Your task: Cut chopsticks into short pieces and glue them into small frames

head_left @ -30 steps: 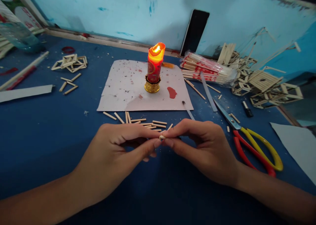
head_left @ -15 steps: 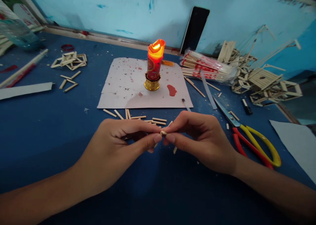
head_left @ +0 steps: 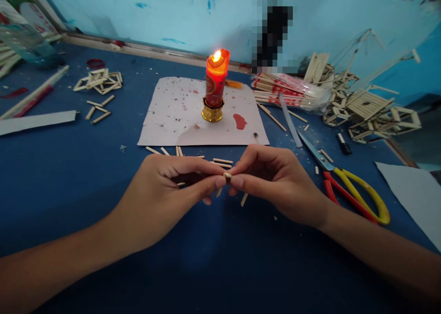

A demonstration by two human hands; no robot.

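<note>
My left hand [head_left: 167, 196] and my right hand [head_left: 279, 185] meet fingertip to fingertip at the centre, each pinching short wooden stick pieces [head_left: 227, 176] whose ends come together between the thumbs. Fingers cover most of these pieces. Below the right hand's fingers a pale stick end [head_left: 244, 199] shows; whether it is held or lies on the table I cannot tell. Just beyond the hands lie several loose cut sticks [head_left: 222, 161]. Behind them a lit red candle [head_left: 215, 86] stands upright in a gold holder [head_left: 212, 111] on a wax-spotted white sheet [head_left: 172, 121].
Scissors [head_left: 329, 167] with red and yellow handles lie beside my right forearm. At the back right are a plastic pack of sticks [head_left: 289, 93] and stick-built models [head_left: 368, 107]. Small stick frames [head_left: 99, 82] and a paper strip [head_left: 41, 122] lie on the left of the blue table.
Both hands keep their pinch on the stick pieces and appear slightly higher in the view. The candle flame looks smaller and sharper. A dark upright object at the back is now pixelated.
</note>
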